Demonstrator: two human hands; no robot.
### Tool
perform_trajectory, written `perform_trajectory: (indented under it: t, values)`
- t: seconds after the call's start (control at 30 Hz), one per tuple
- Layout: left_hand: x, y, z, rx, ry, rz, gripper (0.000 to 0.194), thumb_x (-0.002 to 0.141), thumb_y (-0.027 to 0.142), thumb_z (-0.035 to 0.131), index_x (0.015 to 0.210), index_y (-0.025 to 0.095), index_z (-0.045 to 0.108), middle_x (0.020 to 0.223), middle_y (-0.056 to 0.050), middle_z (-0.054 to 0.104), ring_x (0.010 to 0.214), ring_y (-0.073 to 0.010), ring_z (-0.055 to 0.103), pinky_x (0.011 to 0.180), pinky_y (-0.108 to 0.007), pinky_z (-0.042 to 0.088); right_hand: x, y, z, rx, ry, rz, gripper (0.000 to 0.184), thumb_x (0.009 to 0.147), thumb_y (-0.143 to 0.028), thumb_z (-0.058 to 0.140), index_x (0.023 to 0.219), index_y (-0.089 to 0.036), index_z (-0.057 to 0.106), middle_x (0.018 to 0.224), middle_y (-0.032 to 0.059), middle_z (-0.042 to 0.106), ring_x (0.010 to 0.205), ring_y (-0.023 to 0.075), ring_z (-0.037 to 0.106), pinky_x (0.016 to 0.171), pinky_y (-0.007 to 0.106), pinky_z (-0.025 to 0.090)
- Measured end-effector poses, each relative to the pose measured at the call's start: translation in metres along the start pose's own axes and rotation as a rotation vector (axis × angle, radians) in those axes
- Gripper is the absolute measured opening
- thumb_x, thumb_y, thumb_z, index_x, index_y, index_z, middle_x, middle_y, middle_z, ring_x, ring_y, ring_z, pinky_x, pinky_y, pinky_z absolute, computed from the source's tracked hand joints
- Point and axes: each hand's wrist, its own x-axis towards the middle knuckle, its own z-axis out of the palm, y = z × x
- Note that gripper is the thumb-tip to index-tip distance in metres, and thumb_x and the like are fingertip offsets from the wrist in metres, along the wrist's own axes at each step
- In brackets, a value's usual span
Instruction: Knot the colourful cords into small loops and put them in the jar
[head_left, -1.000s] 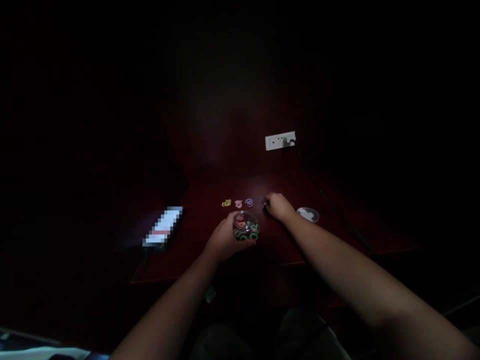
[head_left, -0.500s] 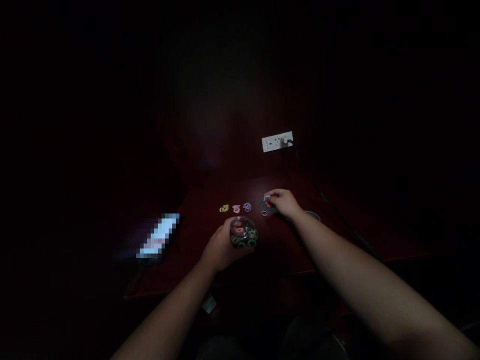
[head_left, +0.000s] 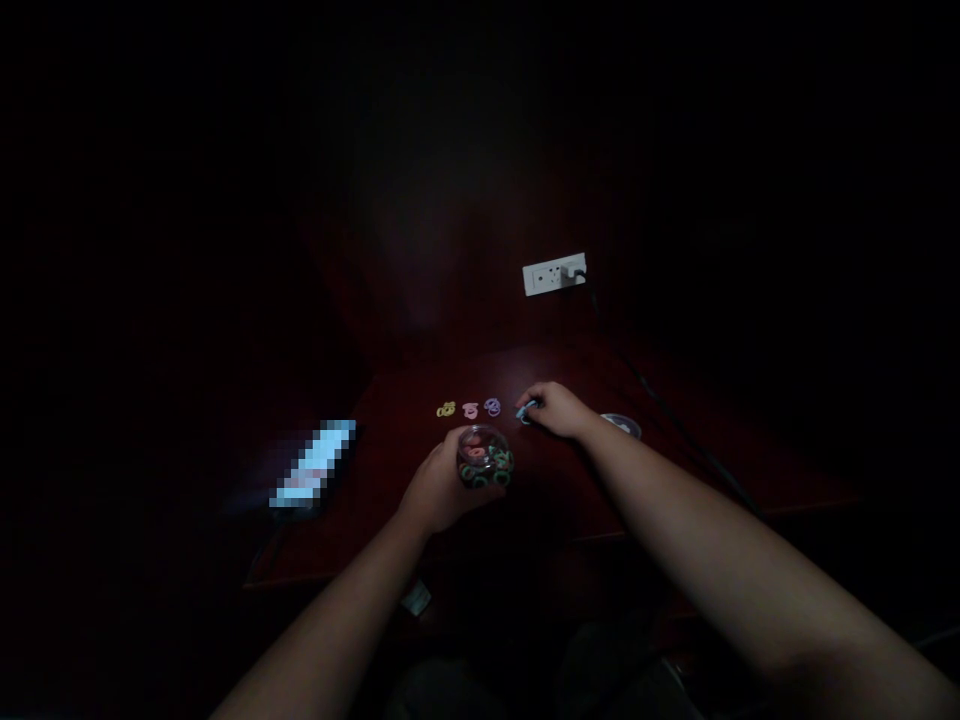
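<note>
My left hand (head_left: pixel 442 490) is wrapped round a clear plastic jar (head_left: pixel 471 441), tilted so its round mouth shows. Inside lie green hair ties (head_left: pixel 501 478) and a few orange ones (head_left: pixel 475 453). My right hand (head_left: pixel 556 408) is low over the table, its fingers closed on light-blue hair ties (head_left: pixel 527 412); how many it grips is hidden. To the left, in a row, are small piles of purple hair ties (head_left: pixel 492 407), pink hair ties (head_left: pixel 470 410) and yellow hair ties (head_left: pixel 446 409).
A clear round lid (head_left: pixel 624 426) lies beside my right wrist on the dark red table (head_left: pixel 405 400). A lit phone (head_left: pixel 315 463), its screen blurred, is at the left edge. A wall socket (head_left: pixel 554 274) has a plug and a dark cable (head_left: pixel 667 405) runs down the right side.
My right hand has come down and slightly left with the light-blue hair tie, onto the light-blue one on the table. The left hand still holds the jar.
</note>
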Motion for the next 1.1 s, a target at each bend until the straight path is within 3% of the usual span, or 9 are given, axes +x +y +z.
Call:
perform_trajectory:
  t: [0.47, 0.63, 0.77, 1.1]
  values:
    - [0.0, 0.001, 0.0, -0.029, -0.003, -0.013, 0.079, 0.051, 0.032, 0.078, 0.121, 0.023, 0.041, 0.115, -0.008, 0.057, 0.106, -0.0247, 0.054, 0.09, -0.036, 0.042, 0.0, 0.003, -0.002, -0.102, 0.04, 0.007, 0.021, 0.073, -0.013, 0.052, 0.088, -0.013, 0.066, 0.083, 0.0044, 0.068, 0.07, 0.0116, 0.06, 0.066, 0.021, 0.044]
    - [0.0, 0.0, 0.0, -0.028, -0.002, -0.005, 0.081, 0.05, 0.033, 0.078, 0.121, 0.023, 0.04, 0.115, -0.008, 0.057, 0.107, -0.0246, 0.054, 0.09, -0.036, 0.042, -0.004, -0.003, -0.002, -0.272, -0.083, -0.109, 0.028, 0.068, -0.018, 0.059, 0.095, -0.016, 0.066, 0.096, 0.0053, 0.066, 0.087, 0.0161, 0.059, 0.081, 0.024, 0.043]
    - [0.0, -0.001, 0.0, -0.031, 0.001, -0.002, 0.082, 0.05, 0.033, 0.078, 0.122, 0.023, 0.04, 0.116, -0.008, 0.056, 0.107, -0.0254, 0.053, 0.09, -0.037, 0.042, -0.004, -0.007, -0.001, -0.482, -0.161, -0.175, 0.03, 0.069, -0.01, 0.052, 0.094, -0.017, 0.067, 0.1, 0.0067, 0.065, 0.098, 0.019, 0.055, 0.09, 0.027, 0.037]
    - [0.0, 0.001, -0.001, -0.051, -0.015, -0.01, 0.081, 0.05, 0.032, 0.077, 0.122, 0.022, 0.04, 0.115, -0.009, 0.057, 0.106, -0.0256, 0.053, 0.091, -0.038, 0.041, -0.003, -0.014, 0.0, -0.524, -0.167, -0.104, 0.027, 0.068, -0.005, 0.048, 0.08, -0.018, 0.068, 0.085, 0.0065, 0.068, 0.081, 0.0173, 0.06, 0.076, 0.023, 0.041]
